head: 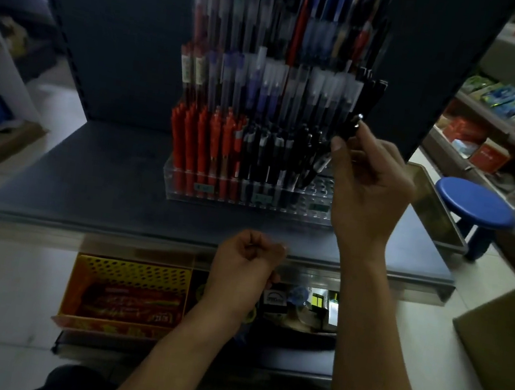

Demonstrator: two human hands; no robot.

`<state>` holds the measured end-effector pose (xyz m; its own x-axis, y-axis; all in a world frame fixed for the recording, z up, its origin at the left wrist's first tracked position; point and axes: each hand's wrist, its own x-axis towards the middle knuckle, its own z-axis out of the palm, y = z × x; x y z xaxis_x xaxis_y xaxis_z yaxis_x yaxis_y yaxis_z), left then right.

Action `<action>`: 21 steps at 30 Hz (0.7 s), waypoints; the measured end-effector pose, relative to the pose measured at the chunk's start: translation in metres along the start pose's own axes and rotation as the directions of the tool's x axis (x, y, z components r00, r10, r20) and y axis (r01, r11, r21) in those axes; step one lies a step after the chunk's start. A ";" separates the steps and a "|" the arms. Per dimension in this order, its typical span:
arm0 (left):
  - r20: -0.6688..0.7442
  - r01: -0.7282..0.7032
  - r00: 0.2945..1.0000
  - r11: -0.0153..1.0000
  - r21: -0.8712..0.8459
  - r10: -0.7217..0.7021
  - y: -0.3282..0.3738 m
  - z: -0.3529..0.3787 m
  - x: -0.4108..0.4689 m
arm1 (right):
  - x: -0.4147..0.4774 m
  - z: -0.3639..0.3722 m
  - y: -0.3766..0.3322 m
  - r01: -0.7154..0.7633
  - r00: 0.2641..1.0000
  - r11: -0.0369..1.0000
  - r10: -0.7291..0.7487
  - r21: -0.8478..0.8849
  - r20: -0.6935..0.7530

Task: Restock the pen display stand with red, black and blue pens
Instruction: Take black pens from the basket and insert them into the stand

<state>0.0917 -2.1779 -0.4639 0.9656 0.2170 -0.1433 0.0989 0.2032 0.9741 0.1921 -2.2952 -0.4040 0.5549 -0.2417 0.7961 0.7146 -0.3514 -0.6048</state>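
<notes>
I see my right hand (371,190) raised at the right end of the pen stand's (249,200) front row, its fingers and thumb pinching a tilted black pen (352,124). My left hand (245,265) sits low by the shelf (88,172) edge, fingers curled in a fist, with nothing visible in it.

dim, soft, wide-angle view

light is low overall, and the dark shelf (88,172) and pen display stand (250,190) are underexposed. pale floor tiles (9,276) look brightest. the edges bow and smear, blurring the goods (507,100) at right. a small glint sits on the black pen (353,125).
</notes>
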 end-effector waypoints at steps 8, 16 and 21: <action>-0.007 -0.033 0.999 0.999 0.008 0.033 -0.001 0.001 0.001 | -0.005 0.004 0.006 -0.030 0.994 0.995 0.039 -0.091 0.101; -0.010 -0.031 0.999 0.999 0.007 0.031 0.000 0.002 0.000 | -0.010 0.011 0.012 0.022 0.984 0.979 0.015 -0.203 0.179; -0.010 -0.039 0.999 0.999 0.024 0.039 0.001 0.002 -0.001 | -0.016 0.012 0.017 -0.068 0.977 0.986 0.097 -0.152 0.191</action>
<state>0.0916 -2.1799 -0.4624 0.9662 0.2345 -0.1069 0.0671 0.1714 0.9829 0.2003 -2.2863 -0.4274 0.6929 -0.0974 0.7145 0.6018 -0.4677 -0.6474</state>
